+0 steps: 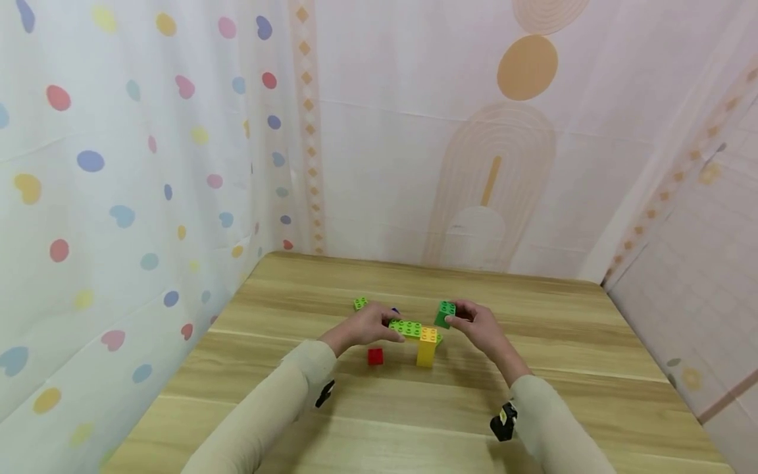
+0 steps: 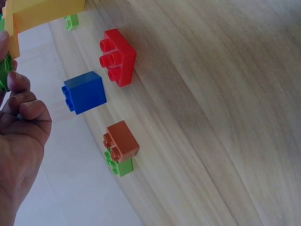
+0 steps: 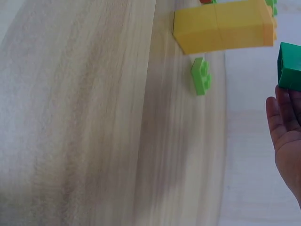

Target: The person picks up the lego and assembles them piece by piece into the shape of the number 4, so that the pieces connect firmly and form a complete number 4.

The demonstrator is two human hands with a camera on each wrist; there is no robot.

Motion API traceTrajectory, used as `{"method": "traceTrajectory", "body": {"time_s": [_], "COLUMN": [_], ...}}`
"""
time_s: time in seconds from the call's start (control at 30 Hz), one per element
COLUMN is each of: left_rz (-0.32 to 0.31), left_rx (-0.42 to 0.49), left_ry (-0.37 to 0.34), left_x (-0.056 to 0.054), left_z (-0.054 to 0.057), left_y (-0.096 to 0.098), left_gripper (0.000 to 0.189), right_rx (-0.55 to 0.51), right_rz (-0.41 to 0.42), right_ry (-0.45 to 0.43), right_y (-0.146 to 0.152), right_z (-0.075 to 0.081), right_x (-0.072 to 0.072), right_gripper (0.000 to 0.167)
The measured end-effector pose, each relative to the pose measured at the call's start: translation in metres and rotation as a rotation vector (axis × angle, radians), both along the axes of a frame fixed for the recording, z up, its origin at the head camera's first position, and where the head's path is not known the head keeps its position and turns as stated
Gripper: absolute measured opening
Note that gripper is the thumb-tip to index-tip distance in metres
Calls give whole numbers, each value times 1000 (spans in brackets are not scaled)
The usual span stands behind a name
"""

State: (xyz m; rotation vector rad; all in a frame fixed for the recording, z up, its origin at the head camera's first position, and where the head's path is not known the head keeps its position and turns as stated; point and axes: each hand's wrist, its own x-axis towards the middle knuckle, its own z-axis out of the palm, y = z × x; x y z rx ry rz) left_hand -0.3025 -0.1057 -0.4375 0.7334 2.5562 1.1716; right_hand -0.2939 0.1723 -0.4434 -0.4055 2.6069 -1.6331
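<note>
A long light green brick [image 1: 405,328] is joined to the upper part of a yellow brick stack [image 1: 426,349], which stands upright. My left hand [image 1: 370,324] pinches the long brick's left end between thumb and fingers. To the right, my right hand [image 1: 481,329] holds a dark green brick [image 1: 445,315] above the table, apart from the stack. This dark green brick [image 3: 290,68] also shows at the edge of the right wrist view, over the fingers. In the left wrist view the yellow stack [image 2: 47,13] is partly cut off at the top.
On the wooden table [image 1: 545,336], a red brick [image 2: 121,59], a blue brick [image 2: 87,92] and a brown brick [image 2: 124,141] lie near the left hand. A light green brick [image 2: 123,167] is beside the brown one. Another small light green brick [image 3: 201,77] lies near the stack.
</note>
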Motion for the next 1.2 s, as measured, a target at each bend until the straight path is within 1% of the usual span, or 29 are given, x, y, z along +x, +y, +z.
{"method": "traceTrajectory", "body": {"time_s": [0.23, 0.47, 0.73, 1.0, 1.1, 1.2], "left_rz": [3, -7, -9, -6, -4, -1], "left_rx": [-8, -5, -9, -4, -6, -6], "left_ry": [3, 14, 10, 6, 5, 8], "left_x": [0, -1, -1, -2, -1, -1], "left_z": [0, -1, -1, -2, -2, -1], "left_y": [1, 4, 3, 4, 4, 3], "left_gripper": [41, 42, 41, 40, 40, 39], "right_rx": [-15, -18, 5, -14, 7, 39], "right_rz": [66, 97, 145, 200, 209, 199], "right_ry": [32, 45, 30, 14, 24, 39], "right_y": [-5, -8, -13, -13, -13, -15], "right_z": [6, 8, 6, 5, 6, 6], "right_x": [6, 11, 14, 16, 16, 16], "right_gripper": [41, 36, 37, 36, 35, 34]}}
